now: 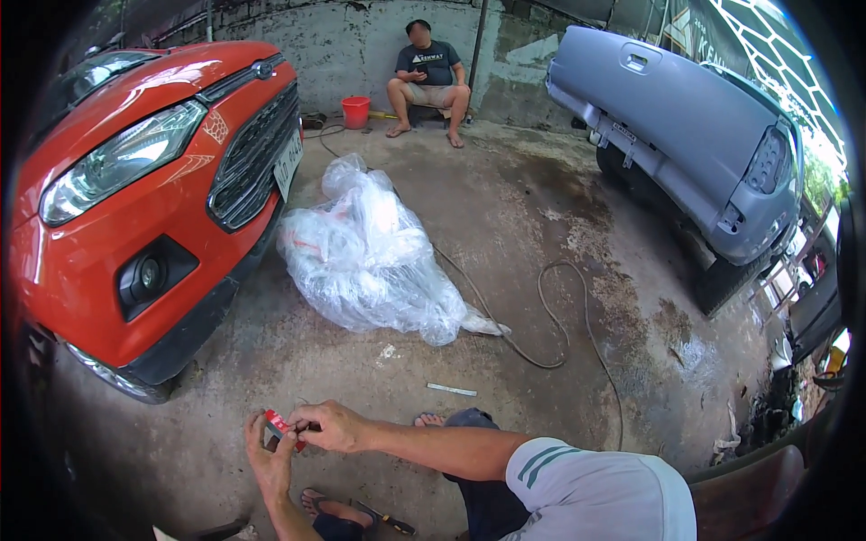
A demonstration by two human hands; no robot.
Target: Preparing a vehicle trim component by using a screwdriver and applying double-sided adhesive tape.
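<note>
One small red item [276, 420], left grip [267, 458] holding it, right grip [330, 427] pinched at its edge

Cannot make out the shape of the small red item [275, 420], partly covered by the fingers of the left hand [269, 464] and right hand [332, 426]. Cannot tell the contents of the clear plastic bundle [370, 270], blurred by wrinkled layers. Lose the back of the orange-red car [99, 298] at the dark left rim, and the hose [561, 262] behind the white sleeve [564, 473]. Find the object [420, 70] in the seated person's [431, 68] hands too small to name
</note>
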